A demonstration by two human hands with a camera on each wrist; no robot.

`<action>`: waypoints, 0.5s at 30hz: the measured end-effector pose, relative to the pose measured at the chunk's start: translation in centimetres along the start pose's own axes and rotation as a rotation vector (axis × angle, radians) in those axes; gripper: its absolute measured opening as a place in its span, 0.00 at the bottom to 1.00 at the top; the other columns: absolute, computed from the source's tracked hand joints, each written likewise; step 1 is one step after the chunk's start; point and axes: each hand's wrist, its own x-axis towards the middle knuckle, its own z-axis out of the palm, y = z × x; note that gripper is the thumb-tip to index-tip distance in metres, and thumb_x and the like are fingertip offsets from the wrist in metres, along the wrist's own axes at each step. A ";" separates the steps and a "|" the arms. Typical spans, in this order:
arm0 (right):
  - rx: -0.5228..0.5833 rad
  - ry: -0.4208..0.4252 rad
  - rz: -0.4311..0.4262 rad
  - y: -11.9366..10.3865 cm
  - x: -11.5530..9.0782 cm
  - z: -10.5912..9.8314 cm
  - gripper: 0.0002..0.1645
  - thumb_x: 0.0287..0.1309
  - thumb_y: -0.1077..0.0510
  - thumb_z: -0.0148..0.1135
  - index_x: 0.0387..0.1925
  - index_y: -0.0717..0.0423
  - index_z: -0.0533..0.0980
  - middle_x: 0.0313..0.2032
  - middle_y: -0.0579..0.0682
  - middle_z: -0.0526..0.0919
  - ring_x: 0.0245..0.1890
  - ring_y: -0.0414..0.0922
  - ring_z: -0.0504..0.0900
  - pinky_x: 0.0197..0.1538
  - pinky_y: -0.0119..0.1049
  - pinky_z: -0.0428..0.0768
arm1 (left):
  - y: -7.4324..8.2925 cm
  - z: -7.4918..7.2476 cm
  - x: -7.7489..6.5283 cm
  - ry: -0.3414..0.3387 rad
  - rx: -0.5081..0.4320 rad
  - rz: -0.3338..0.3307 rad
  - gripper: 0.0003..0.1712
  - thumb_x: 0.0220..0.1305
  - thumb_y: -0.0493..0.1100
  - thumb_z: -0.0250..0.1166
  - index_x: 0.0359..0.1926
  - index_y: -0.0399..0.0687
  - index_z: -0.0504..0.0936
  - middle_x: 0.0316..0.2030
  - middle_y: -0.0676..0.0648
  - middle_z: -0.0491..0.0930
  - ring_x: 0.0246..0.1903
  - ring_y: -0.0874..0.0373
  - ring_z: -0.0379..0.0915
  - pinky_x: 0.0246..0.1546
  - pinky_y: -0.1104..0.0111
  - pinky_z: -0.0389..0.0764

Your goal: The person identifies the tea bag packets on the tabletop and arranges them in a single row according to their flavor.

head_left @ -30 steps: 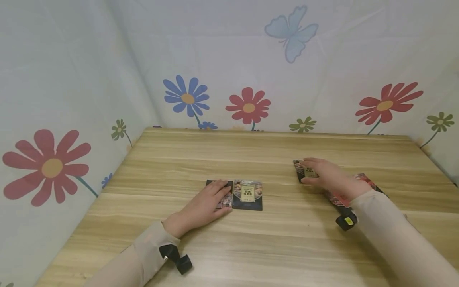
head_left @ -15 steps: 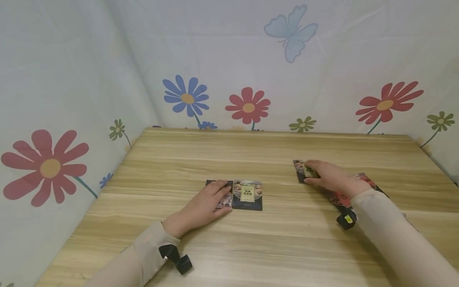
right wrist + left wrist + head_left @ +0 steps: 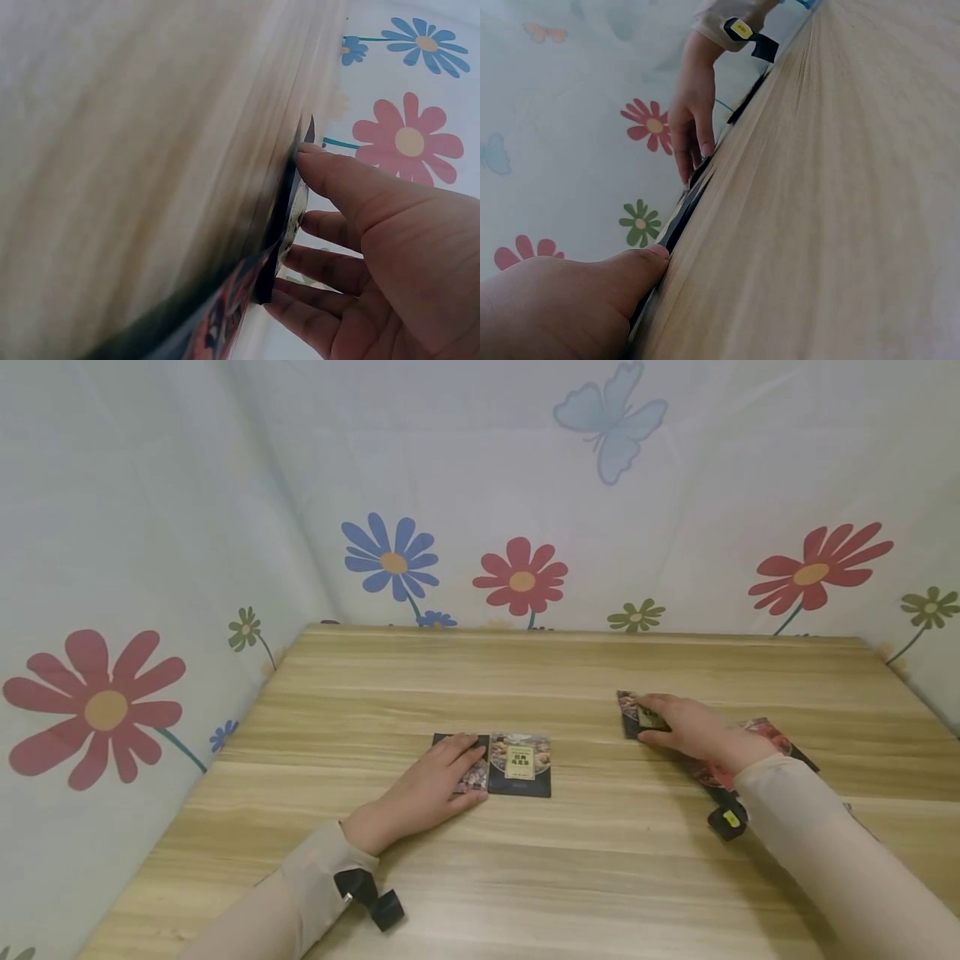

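Observation:
My left hand lies flat on a dark printed packet, with its fingers extended and covering most of it. Right against that packet is a second dark one bearing a pale yellow label. Farther back on the right, my right hand pinches a similar packet between thumb and fingers. The right wrist view shows the thumb at one edge of this packet and the fingers along the other side; it looks slightly bent. The palm hides part of its label.
A red and dark packet lies partly hidden under my right wrist. Another small edge shows beside the right sleeve. The wooden table meets a flower-printed cloth at the back and left.
The right hand has shifted very slightly to the right over its packet. My left hand and the two packets by it stay put; the view tilts a little.

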 end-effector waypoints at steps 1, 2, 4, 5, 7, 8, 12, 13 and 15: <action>0.001 0.001 -0.003 0.0 0.0 0.0 0.38 0.58 0.47 0.55 0.65 0.58 0.57 0.61 0.68 0.63 0.58 0.65 0.65 0.58 0.59 0.66 | 0.0 0.0 0.0 0.001 0.000 0.001 0.39 0.60 0.65 0.49 0.64 0.44 0.62 0.65 0.43 0.59 0.66 0.47 0.53 0.67 0.56 0.57; 0.000 0.004 -0.009 -0.1 -0.1 0.0 0.38 0.58 0.47 0.55 0.65 0.57 0.57 0.61 0.67 0.63 0.58 0.65 0.65 0.57 0.59 0.66 | 0.0 0.0 0.0 0.002 0.000 0.002 0.39 0.60 0.65 0.50 0.64 0.44 0.62 0.65 0.43 0.59 0.66 0.47 0.53 0.67 0.56 0.57; -0.004 0.005 -0.019 -0.2 -0.2 -0.1 0.38 0.58 0.47 0.56 0.66 0.55 0.57 0.61 0.67 0.63 0.57 0.64 0.66 0.57 0.59 0.67 | 0.0 0.0 0.0 0.003 0.002 0.003 0.39 0.60 0.65 0.50 0.64 0.44 0.62 0.65 0.43 0.59 0.66 0.47 0.53 0.67 0.56 0.57; -0.005 0.007 -0.025 -0.3 -0.2 0.0 0.37 0.57 0.47 0.56 0.66 0.54 0.57 0.61 0.67 0.64 0.57 0.64 0.67 0.56 0.59 0.67 | 0.0 0.0 0.0 0.004 0.002 0.003 0.39 0.60 0.65 0.50 0.64 0.44 0.62 0.65 0.43 0.59 0.66 0.47 0.53 0.67 0.56 0.57; -0.004 0.007 -0.033 -0.4 -0.3 0.0 0.37 0.57 0.48 0.56 0.65 0.54 0.58 0.61 0.67 0.64 0.57 0.64 0.68 0.56 0.59 0.68 | 0.0 0.0 0.0 0.006 0.001 0.005 0.39 0.60 0.65 0.50 0.64 0.44 0.62 0.65 0.43 0.59 0.66 0.47 0.53 0.67 0.56 0.57; -0.006 0.005 -0.035 -0.5 -0.4 0.0 0.37 0.57 0.48 0.56 0.65 0.54 0.58 0.61 0.67 0.64 0.56 0.64 0.68 0.56 0.58 0.68 | 0.1 0.0 0.1 0.004 0.001 0.004 0.39 0.60 0.65 0.50 0.64 0.44 0.62 0.65 0.43 0.59 0.66 0.47 0.53 0.67 0.56 0.56; -0.007 -0.016 -0.028 -0.8 -0.5 0.1 0.37 0.58 0.47 0.55 0.66 0.53 0.57 0.62 0.67 0.62 0.56 0.64 0.68 0.55 0.59 0.69 | 0.1 0.0 0.1 -0.003 -0.005 0.002 0.39 0.61 0.65 0.49 0.64 0.44 0.62 0.66 0.43 0.58 0.66 0.48 0.52 0.67 0.56 0.56; -0.007 -0.022 -0.023 -0.9 -0.5 0.1 0.37 0.58 0.47 0.55 0.66 0.53 0.57 0.62 0.67 0.62 0.56 0.64 0.68 0.55 0.59 0.69 | 0.1 0.0 0.1 -0.005 -0.008 0.002 0.39 0.61 0.64 0.49 0.64 0.44 0.62 0.66 0.43 0.58 0.66 0.47 0.52 0.67 0.56 0.55; -0.002 -0.027 -0.017 -1.1 -0.6 0.2 0.37 0.58 0.47 0.55 0.66 0.52 0.56 0.62 0.67 0.62 0.56 0.64 0.68 0.55 0.59 0.69 | 0.1 0.0 0.0 -0.006 -0.012 0.002 0.39 0.61 0.64 0.49 0.64 0.44 0.62 0.66 0.42 0.58 0.66 0.47 0.52 0.67 0.55 0.55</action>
